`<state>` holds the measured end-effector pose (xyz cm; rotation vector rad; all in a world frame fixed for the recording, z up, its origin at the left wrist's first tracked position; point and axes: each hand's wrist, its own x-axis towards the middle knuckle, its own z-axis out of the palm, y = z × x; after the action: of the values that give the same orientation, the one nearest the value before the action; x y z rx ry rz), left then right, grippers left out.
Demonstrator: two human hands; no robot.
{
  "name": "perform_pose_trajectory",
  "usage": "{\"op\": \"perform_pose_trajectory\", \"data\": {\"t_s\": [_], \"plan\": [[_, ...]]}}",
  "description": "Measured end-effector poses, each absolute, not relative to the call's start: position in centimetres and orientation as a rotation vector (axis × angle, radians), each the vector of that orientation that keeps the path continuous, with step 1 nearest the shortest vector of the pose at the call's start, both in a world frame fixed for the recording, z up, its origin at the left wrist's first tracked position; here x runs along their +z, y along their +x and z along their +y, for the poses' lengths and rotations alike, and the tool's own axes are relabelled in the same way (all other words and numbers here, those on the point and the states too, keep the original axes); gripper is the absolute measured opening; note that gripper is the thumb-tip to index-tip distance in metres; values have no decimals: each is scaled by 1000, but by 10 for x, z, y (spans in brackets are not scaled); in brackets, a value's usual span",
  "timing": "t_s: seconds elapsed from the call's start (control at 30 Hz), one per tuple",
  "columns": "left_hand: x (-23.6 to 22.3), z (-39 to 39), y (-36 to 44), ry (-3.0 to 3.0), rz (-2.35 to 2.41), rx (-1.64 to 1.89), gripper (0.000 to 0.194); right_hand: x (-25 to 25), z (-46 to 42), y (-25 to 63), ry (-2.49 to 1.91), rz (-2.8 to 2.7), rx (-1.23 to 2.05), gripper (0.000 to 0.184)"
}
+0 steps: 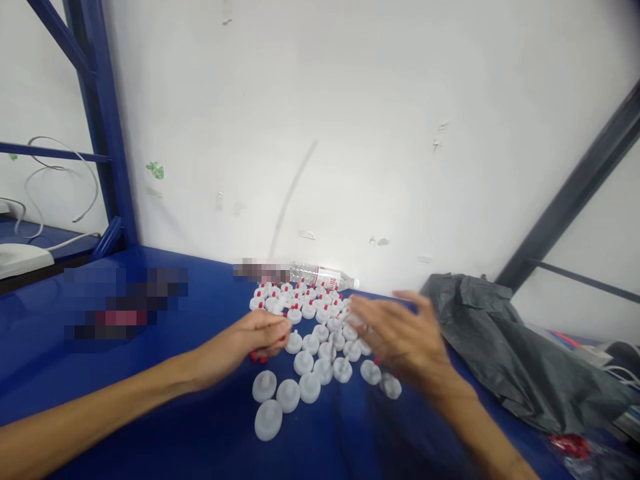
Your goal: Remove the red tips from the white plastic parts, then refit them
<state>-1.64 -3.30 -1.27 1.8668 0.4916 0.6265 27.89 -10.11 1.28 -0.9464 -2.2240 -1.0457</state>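
We see our left hand [263, 332] closed, its fingers curled together; whether it grips anything we cannot tell. Our right hand [403, 333] is blurred, its fingers stretched out and loosely open above the caps, and we cannot make out whether it holds one. Between our hands and just below them lie the plain white caps [303, 363], spread on the blue table [210, 293]. The red-tipped caps [295, 313] crowd just beyond, and some red pieces [259, 357] show right under our left hand. Past both hands, a clear bottle [325, 276] lies on its side near the wall [350, 133]; its label carries red lettering that we cannot read. Just right of our right hand lies a crumpled grey bag [490, 340].
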Motion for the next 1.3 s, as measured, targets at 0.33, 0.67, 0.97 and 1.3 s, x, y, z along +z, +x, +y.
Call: {"op": "perform_pose_trajectory", "data": {"t_s": [0.33, 0.67, 0.97, 1.3], "plan": [[-18, -13, -28, 2703, 746, 711, 16, 30, -78, 336, -1807, -1930, -592, 18], [-30, -11, -31, 2753, 698, 603, 11, 26, -86, 339, -1927, -2193, 228, 17], [-28, -15, -29, 2751, 731, 580, 10, 39, -98, 337, -1870, -2060, 611, 21], [-32, -11, -28, 2776, 712, 622, 23, 22, -98, 336, -1938, -2305, 1081, 42]]}}
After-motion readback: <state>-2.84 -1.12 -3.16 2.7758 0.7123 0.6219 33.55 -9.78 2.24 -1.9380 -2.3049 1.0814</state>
